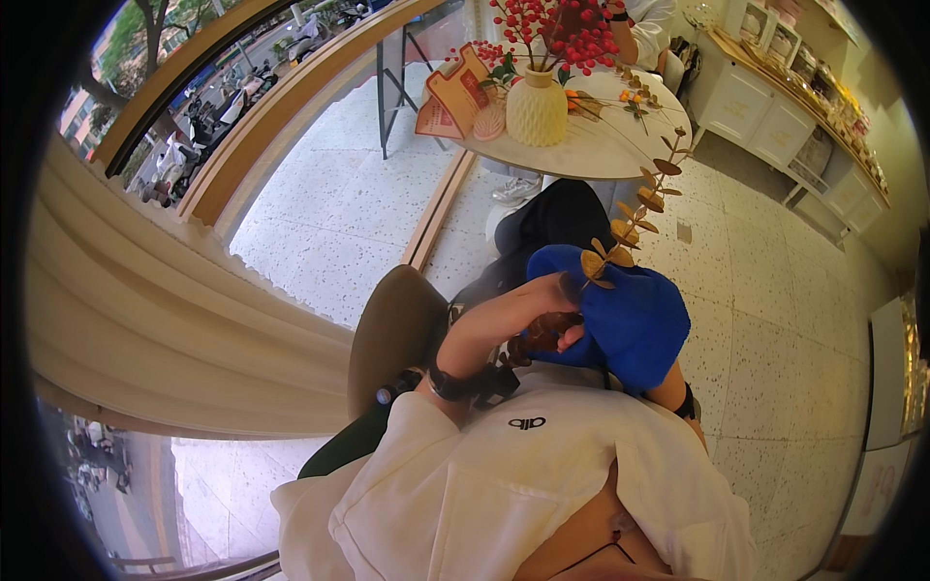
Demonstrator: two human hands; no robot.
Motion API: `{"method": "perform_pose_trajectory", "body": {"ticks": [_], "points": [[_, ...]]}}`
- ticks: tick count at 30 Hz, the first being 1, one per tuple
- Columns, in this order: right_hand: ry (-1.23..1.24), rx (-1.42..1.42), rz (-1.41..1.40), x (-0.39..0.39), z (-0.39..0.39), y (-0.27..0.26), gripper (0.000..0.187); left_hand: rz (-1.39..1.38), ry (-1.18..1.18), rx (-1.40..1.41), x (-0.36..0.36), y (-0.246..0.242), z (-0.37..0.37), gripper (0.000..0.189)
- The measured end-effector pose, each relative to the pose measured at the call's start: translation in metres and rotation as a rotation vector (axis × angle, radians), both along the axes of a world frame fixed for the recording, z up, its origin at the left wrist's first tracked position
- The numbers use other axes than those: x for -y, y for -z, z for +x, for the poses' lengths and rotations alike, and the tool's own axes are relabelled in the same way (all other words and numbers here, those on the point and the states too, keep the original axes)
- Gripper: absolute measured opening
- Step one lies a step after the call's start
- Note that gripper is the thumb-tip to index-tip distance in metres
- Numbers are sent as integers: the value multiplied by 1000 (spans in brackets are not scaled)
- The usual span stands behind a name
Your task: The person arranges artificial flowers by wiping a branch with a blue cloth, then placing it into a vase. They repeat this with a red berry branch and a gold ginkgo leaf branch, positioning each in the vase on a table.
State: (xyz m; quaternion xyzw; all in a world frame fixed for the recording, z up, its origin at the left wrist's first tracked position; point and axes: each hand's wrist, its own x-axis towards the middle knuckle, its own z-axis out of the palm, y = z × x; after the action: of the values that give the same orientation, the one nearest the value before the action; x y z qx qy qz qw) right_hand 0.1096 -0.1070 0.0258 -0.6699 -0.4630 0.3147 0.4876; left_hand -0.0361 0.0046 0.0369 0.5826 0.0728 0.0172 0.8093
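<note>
My left hand (pixel 501 312) reaches in from the left, a black strap and device at its wrist, and grips a stem of dried golden-brown eucalyptus leaves (pixel 623 232). The leafy end rises up and right towards the table. Darker brown leaves (pixel 541 334) show under the hand. A blue cloth (pixel 639 323) is bunched around the stem just right of my left fingers. My right hand is hidden under this cloth, which drapes over it; only the forearm with a black wristband shows. Cloth and stem are above my lap.
A round table (pixel 617 156) stands ahead, bearing a cream textured vase (pixel 536 109) with red berry branches (pixel 581 36), folded printed cards (pixel 458 94) and loose dried sprigs (pixel 639 98). Another person's sleeve (pixel 654 29) shows behind it. Left are a curtain (pixel 167 312) and a brown chair (pixel 396 334).
</note>
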Motion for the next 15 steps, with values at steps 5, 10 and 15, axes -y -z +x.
{"method": "perform_pose_trajectory", "body": {"ticks": [5, 10, 15], "points": [[20, -104, -21, -1, 1, 2, 38, -27, -7, 116, -1, 11, 5, 36], [-48, 53, 85, -5, 8, 17, 36, 0, -8, 89, -2, 13, 5, 37], [-33, 196, 27, -6, 6, 16, 24, -3, 41, 110, -6, 14, 5, 38]]}}
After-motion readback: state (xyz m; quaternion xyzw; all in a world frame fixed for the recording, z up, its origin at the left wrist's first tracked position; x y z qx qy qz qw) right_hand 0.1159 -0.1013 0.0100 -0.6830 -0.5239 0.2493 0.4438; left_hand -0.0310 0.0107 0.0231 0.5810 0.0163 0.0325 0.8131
